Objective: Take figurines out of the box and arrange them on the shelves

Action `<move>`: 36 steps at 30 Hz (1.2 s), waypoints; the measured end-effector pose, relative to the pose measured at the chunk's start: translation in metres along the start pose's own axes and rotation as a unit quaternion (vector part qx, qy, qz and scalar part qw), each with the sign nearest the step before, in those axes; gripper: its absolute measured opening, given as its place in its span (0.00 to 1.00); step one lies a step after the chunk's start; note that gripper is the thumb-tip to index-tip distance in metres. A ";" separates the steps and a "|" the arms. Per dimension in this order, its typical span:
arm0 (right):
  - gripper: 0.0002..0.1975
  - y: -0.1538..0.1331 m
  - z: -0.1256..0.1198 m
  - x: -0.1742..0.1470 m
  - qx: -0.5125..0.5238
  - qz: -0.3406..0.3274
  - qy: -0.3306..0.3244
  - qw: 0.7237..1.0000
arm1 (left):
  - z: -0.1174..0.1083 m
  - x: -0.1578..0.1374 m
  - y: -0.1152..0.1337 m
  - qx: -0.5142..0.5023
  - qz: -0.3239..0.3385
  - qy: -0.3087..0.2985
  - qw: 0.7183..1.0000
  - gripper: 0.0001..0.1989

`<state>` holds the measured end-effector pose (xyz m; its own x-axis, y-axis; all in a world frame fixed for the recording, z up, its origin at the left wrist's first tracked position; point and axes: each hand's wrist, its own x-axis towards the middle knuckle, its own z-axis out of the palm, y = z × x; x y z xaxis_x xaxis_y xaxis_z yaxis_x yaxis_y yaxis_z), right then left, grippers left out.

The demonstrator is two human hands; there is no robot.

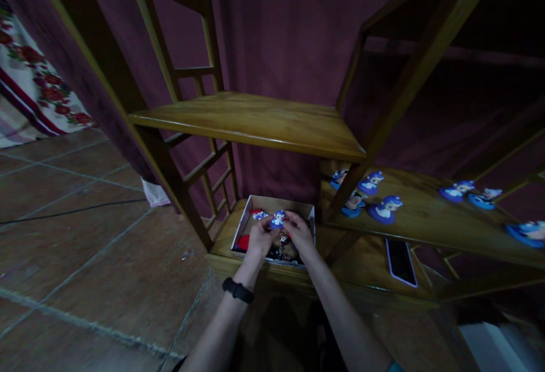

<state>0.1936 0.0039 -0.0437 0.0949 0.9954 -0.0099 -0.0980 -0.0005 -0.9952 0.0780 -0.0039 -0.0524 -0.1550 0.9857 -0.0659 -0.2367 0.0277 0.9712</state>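
Both my hands meet over an open cardboard box (312,213) on the low shelf. Between them is a small purple-haired figurine (278,218) on a round purple base, upright. The fingers of my left hand (260,237) close on its left side, and those of my right hand (299,229) grip its right side. Inside the box lie other small items, among them a red piece (243,242), a red, white and blue figure (259,213) and dark pieces near the front. My hands hide part of the contents.
Several figurines on purple or blue bases, such as a purple one (385,209), stand on the shelf at right. A phone (401,262) lies on the lower board. A wooden shelf board (255,119) juts out above the box. A black cable (72,211) crosses the tiled floor.
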 end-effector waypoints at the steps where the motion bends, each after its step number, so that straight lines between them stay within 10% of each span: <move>1: 0.18 0.000 -0.001 0.000 0.002 -0.009 -0.005 1.000 | 0.000 0.000 0.000 0.020 0.012 0.002 1.000 0.20; 25: 0.17 -0.008 -0.004 0.000 -0.018 -0.033 -0.044 0.998 | 0.011 -0.022 0.032 0.331 0.273 0.008 0.903 0.18; 36: 0.17 -0.021 0.000 -0.006 0.022 -0.030 -0.070 0.997 | 0.010 -0.025 0.040 0.288 0.269 0.009 0.919 0.20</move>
<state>0.1948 -0.0024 -0.0224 -0.0368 0.9971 0.0672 -0.1400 0.0614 -0.9882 0.0824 -0.0255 -0.0097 -0.1190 0.8799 0.4600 0.4244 -0.3738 0.8247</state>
